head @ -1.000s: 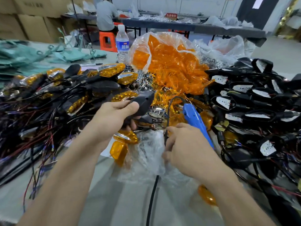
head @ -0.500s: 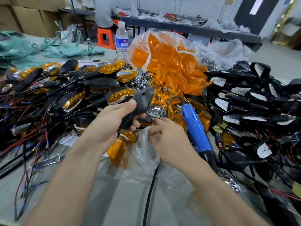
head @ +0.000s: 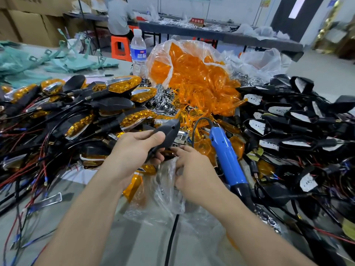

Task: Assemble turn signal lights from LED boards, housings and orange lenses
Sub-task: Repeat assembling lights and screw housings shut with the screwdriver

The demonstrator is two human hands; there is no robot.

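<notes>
Housing [head: 170, 130], black and pointed, sat gripped in the left hand [head: 134, 148] above the counter [head: 134, 239], near the orange lenses [head: 192, 77]. The right hand [head: 194, 169] curled over a clear bag [head: 163, 189]; its grasp couldn't be told. A blue screwdriver [head: 224, 154] lay just beside.

— What lies on the tabletop [head: 134, 237]?
— Wired finished lights [head: 119, 87] heaped along its left edge, a bag of orange lenses [head: 192, 73] and a water bottle [head: 138, 52] toward the far edge, and black housings [head: 288, 129] piled right.
</notes>
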